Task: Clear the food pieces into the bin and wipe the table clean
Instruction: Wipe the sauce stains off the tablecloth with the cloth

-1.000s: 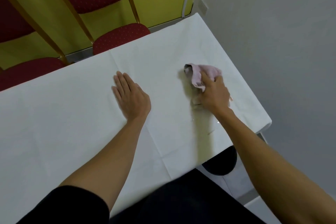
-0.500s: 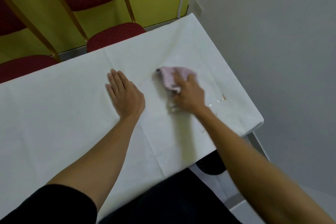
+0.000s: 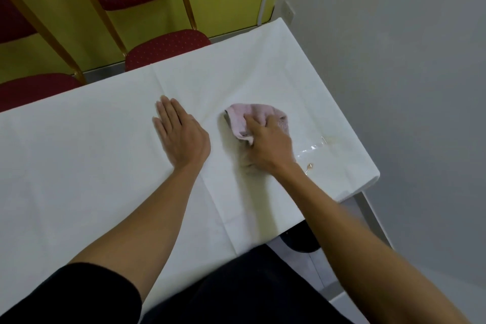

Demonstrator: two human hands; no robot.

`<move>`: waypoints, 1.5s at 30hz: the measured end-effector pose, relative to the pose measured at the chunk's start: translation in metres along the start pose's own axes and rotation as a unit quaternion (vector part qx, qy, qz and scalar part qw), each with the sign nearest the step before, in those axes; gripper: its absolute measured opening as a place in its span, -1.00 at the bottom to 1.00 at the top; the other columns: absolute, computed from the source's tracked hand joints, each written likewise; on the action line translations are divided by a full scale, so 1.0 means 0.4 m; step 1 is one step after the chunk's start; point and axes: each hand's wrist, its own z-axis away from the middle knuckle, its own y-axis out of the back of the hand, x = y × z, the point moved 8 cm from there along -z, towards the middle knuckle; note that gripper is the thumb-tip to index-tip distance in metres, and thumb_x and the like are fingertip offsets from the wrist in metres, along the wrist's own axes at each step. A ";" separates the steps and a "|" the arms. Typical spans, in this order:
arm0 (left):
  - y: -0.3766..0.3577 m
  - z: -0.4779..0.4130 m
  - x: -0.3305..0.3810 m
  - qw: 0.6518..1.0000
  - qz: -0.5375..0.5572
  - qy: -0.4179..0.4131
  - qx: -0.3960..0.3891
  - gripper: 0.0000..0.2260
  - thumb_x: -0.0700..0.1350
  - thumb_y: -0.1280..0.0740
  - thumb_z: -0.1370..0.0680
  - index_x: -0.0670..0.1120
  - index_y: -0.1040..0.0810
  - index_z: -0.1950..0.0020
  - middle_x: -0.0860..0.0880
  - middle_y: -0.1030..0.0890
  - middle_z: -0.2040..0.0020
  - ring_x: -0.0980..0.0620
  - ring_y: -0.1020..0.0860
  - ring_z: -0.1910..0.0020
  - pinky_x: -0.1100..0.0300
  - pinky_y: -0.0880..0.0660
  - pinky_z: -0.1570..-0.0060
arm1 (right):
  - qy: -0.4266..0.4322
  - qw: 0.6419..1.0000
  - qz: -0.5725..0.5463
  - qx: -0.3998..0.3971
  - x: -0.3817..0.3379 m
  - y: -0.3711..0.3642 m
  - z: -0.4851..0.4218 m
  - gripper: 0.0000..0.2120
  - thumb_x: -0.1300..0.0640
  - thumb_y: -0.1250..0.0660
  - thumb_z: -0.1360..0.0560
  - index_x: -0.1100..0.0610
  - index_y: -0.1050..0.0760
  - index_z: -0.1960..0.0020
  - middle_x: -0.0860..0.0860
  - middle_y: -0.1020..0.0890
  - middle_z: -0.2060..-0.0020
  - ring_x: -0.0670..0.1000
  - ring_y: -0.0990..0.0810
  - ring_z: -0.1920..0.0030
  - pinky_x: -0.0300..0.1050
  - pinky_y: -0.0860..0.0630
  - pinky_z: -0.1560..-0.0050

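Observation:
A crumpled pink cloth (image 3: 243, 118) lies on the white-covered table (image 3: 79, 166), right of centre. My right hand (image 3: 268, 144) grips the cloth from behind and presses it onto the cover. Flat on the table just left of it rests my left hand (image 3: 181, 137), fingers straight and together. A wet, shiny patch (image 3: 313, 151) with small amber droplets (image 3: 310, 165) sits to the right of my right hand, near the table's right end. No food pieces or bin show clearly.
Red padded chairs (image 3: 168, 46) with gold frames stand behind the table's far edge against a yellow wall. A grey wall runs along the right. Below the table's near right corner a dark round object (image 3: 302, 242) sits on the floor.
My right hand has dragged the pink cloth leftward across the table, away from the right end, uncovering the wet patch and droplets. My left hand has stayed flat in place.

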 end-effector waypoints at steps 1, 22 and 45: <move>0.000 0.001 0.000 1.000 -0.003 0.000 0.000 -0.49 -0.09 0.02 -0.68 -0.28 -0.07 -0.60 -0.22 -0.06 -0.62 -0.17 0.00 -0.62 -0.12 0.00 -0.57 | -0.007 1.000 0.011 0.002 0.019 0.012 -0.010 -0.37 0.10 -0.33 -0.45 -0.17 -0.29 -0.48 0.13 -0.37 -0.29 0.22 -0.48 -0.23 0.02 -0.44 0.05; -0.003 -0.004 -0.004 1.000 0.015 -0.007 -0.006 -0.49 -0.10 0.02 -0.67 -0.29 -0.09 -0.59 -0.25 -0.08 -0.61 -0.19 -0.02 -0.61 -0.15 -0.01 -0.56 | -0.091 0.995 -0.043 -0.013 0.164 0.059 -0.035 -0.29 0.08 -0.44 -0.39 -0.33 -0.31 -0.44 0.06 -0.38 -0.25 0.18 -0.52 -0.17 0.06 -0.52 -0.08; -0.006 0.275 0.027 0.983 0.016 -0.177 -0.052 -0.47 -0.02 0.08 -0.71 -0.29 -0.04 -0.60 -0.22 -0.01 -0.63 -0.14 0.05 -0.63 -0.20 0.05 -0.56 | -0.198 0.979 -0.034 0.036 0.343 0.080 0.148 -0.18 0.13 -0.43 -0.40 -0.25 -0.17 -0.54 0.10 -0.27 -0.46 0.25 -0.45 -0.33 0.13 -0.47 -0.21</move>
